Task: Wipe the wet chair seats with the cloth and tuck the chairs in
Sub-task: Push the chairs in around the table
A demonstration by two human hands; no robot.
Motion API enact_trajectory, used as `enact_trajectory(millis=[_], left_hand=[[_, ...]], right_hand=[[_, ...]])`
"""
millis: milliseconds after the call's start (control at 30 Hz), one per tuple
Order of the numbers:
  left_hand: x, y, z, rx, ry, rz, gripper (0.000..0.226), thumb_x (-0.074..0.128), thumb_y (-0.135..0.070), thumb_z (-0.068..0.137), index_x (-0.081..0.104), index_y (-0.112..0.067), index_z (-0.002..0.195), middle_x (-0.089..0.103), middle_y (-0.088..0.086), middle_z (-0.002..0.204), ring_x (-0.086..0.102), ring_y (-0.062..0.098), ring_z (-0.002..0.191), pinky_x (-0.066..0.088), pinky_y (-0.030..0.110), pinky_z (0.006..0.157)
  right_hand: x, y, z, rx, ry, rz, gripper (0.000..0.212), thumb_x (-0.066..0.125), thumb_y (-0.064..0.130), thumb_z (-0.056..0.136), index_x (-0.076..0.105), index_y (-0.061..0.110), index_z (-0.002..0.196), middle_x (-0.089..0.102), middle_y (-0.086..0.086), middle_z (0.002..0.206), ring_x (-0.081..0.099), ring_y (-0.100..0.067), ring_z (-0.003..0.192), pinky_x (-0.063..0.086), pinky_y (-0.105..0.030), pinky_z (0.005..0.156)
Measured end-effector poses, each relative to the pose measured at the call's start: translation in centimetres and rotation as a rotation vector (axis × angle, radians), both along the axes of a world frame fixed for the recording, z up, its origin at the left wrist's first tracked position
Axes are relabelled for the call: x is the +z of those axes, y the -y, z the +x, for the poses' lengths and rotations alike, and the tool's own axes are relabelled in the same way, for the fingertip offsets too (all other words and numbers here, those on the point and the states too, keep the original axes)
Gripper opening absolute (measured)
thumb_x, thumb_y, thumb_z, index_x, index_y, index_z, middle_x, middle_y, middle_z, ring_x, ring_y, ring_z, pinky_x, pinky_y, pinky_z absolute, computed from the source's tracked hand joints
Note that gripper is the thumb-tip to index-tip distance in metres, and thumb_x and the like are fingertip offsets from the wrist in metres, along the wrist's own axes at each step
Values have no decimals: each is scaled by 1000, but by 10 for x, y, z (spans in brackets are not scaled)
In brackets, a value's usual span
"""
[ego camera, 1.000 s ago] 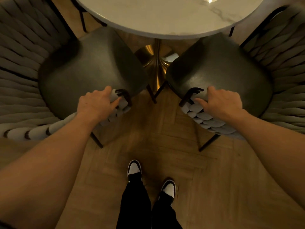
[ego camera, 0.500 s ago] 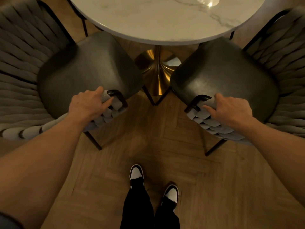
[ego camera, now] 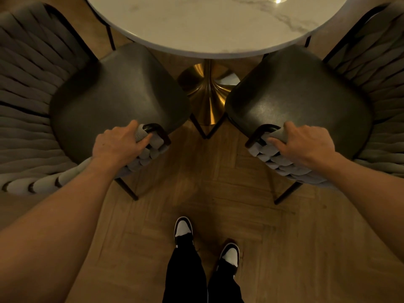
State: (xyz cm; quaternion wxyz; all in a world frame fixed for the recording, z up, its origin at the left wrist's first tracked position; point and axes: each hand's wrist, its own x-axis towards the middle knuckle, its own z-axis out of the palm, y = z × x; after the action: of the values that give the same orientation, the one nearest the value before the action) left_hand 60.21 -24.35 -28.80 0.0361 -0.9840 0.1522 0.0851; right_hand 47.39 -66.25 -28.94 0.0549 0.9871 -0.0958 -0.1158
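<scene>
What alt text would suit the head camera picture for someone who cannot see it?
Seen from above, a person's left hand and right hand each grip the woven armrest end of a dark-seated chair, the left chair and right chair, at a round marble table.

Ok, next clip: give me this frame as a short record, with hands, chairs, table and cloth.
left hand: grips the woven arm end of the left chair
right hand: grips the woven arm end of the right chair
chairs: dark seats face the table, front edges at or just under its rim
table: round marble top, gold base
cloth: none in view
floor: wood
</scene>
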Motion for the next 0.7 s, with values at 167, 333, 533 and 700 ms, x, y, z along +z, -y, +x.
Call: enact_trajectory(millis=[167, 333, 533, 700], left_hand=[[-4, 0, 3, -18, 21, 1, 43, 33, -68, 92, 41, -26, 100, 48, 1, 74, 46, 21, 61, 38, 37, 57], [-6, 1, 12, -48, 58, -18, 46, 29, -72, 91, 41, -28, 98, 50, 2, 73, 50, 23, 61, 40, 36, 56], [-11, -4, 11, -54, 39, -43, 47, 30, -73, 90, 42, -29, 99, 51, 2, 73, 52, 24, 61, 43, 35, 55], [-11, -3, 11, -43, 44, -30, 48, 31, -73, 90, 42, -27, 102, 50, 1, 72, 49, 22, 60, 41, 35, 54]], right_hand=[[0, 1, 1, 3, -4, 5, 58, 29, 73, 98, 48, 18, 102, 52, 1, 65, 50, -15, 55, 39, -33, 55], [-1, 3, 8, 1, 4, 9, 62, 29, 75, 97, 50, 17, 103, 53, -1, 67, 52, -17, 57, 48, -36, 59], [2, 1, 6, -7, -1, 35, 60, 31, 74, 97, 49, 17, 105, 52, 0, 66, 52, -16, 57, 43, -34, 56], [3, 0, 5, -10, -8, 40, 62, 31, 76, 95, 50, 17, 104, 51, 0, 68, 51, -15, 58, 37, -32, 53]])
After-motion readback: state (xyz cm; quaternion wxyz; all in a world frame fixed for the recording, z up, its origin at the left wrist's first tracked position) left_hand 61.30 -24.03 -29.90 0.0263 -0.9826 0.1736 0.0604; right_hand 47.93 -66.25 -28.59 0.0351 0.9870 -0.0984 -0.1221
